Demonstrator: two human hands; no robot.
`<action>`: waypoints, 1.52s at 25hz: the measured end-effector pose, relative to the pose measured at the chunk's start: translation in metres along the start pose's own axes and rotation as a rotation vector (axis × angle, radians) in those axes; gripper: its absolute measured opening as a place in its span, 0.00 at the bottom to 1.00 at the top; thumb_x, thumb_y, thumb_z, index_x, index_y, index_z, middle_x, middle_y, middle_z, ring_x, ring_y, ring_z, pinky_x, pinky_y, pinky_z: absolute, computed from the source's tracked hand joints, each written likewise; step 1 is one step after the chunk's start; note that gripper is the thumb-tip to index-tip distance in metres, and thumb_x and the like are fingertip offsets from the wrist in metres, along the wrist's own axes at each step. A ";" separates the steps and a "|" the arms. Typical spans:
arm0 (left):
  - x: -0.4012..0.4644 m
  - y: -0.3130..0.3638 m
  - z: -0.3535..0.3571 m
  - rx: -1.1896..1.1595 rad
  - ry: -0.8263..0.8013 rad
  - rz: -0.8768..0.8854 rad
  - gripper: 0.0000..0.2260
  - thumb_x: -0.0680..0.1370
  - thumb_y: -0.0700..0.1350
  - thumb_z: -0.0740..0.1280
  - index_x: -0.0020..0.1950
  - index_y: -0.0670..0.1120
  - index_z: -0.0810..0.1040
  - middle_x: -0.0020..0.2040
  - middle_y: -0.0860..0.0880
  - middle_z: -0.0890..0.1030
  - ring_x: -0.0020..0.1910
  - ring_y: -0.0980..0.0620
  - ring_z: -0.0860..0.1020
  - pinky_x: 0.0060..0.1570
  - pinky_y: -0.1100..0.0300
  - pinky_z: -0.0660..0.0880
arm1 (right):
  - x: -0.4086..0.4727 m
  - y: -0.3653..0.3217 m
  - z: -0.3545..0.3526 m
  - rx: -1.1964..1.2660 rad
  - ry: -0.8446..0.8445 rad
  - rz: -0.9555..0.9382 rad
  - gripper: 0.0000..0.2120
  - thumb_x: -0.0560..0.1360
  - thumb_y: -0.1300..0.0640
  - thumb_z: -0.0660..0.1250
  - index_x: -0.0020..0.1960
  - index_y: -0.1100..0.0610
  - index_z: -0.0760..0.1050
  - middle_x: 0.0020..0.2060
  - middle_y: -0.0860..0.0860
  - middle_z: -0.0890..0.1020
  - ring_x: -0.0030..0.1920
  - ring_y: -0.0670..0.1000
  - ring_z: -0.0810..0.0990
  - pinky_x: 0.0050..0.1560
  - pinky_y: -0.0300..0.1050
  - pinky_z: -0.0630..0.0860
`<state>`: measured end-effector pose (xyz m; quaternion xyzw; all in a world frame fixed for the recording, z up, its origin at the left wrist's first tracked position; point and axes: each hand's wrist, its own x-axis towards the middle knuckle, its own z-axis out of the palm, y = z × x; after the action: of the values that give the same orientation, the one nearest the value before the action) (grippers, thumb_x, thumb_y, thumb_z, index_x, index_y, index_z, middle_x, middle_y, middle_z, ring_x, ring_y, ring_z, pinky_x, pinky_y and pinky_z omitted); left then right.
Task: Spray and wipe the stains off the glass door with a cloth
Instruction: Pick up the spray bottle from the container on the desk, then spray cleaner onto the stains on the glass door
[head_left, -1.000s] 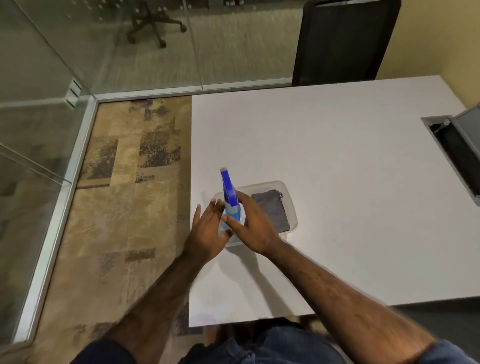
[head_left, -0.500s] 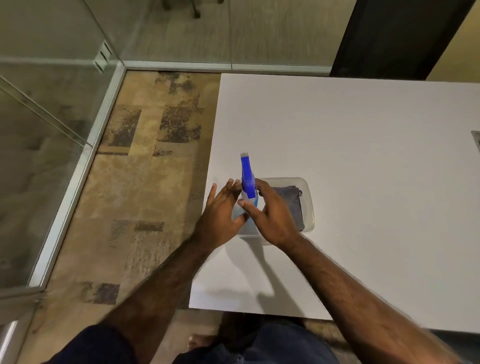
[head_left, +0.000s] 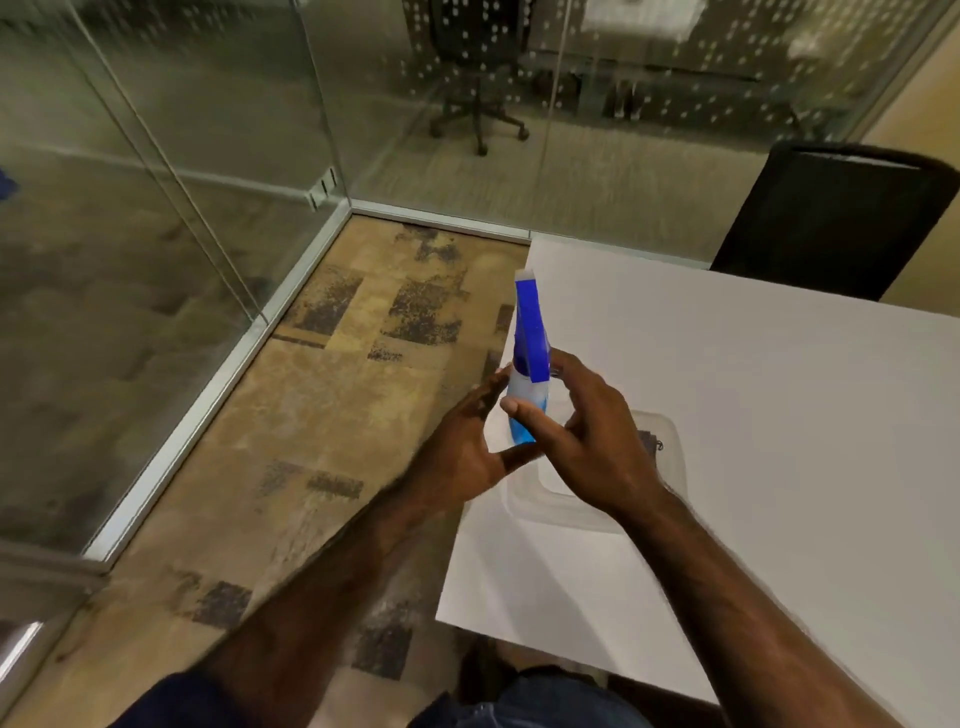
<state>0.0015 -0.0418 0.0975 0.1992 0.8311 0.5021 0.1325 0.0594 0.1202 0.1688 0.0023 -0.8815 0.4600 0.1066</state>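
Raised since earlier: spray bottle (head_left: 529, 358) above clear tray (head_left: 670, 467) on bench (head_left: 753, 415) | right hand (head_left: 587, 436) clasps bottle | left hand (head_left: 462, 447) spread beside it | cloth (head_left: 648, 441) in tray

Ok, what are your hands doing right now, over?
Right hand holds spray bottle above clear tray. Left hand open beside bottle. Cloth in tray, mostly hidden. Glass door unobstructed, not sprayed yet.
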 end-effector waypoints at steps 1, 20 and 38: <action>-0.014 -0.001 -0.015 0.000 0.000 -0.002 0.40 0.68 0.63 0.81 0.75 0.50 0.74 0.69 0.54 0.78 0.75 0.47 0.77 0.67 0.68 0.75 | -0.001 -0.018 0.008 0.029 -0.030 -0.035 0.32 0.79 0.35 0.67 0.78 0.50 0.73 0.62 0.28 0.74 0.59 0.24 0.74 0.54 0.19 0.72; -0.345 -0.084 -0.248 0.031 0.889 -0.186 0.38 0.62 0.60 0.83 0.69 0.55 0.76 0.60 0.62 0.82 0.60 0.64 0.80 0.55 0.75 0.74 | -0.078 -0.282 0.292 0.585 -0.725 -0.399 0.22 0.81 0.65 0.74 0.68 0.46 0.76 0.63 0.48 0.88 0.67 0.49 0.85 0.69 0.50 0.82; -0.572 -0.146 -0.335 0.116 1.344 -0.453 0.37 0.63 0.52 0.82 0.71 0.57 0.76 0.67 0.59 0.82 0.67 0.60 0.79 0.68 0.59 0.77 | -0.221 -0.438 0.517 0.833 -1.068 -0.475 0.09 0.76 0.53 0.79 0.52 0.45 0.80 0.44 0.39 0.84 0.43 0.43 0.83 0.51 0.47 0.82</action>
<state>0.3388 -0.6300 0.1336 -0.3244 0.7792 0.4315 -0.3184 0.2242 -0.5722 0.1953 0.4593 -0.5400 0.6587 -0.2521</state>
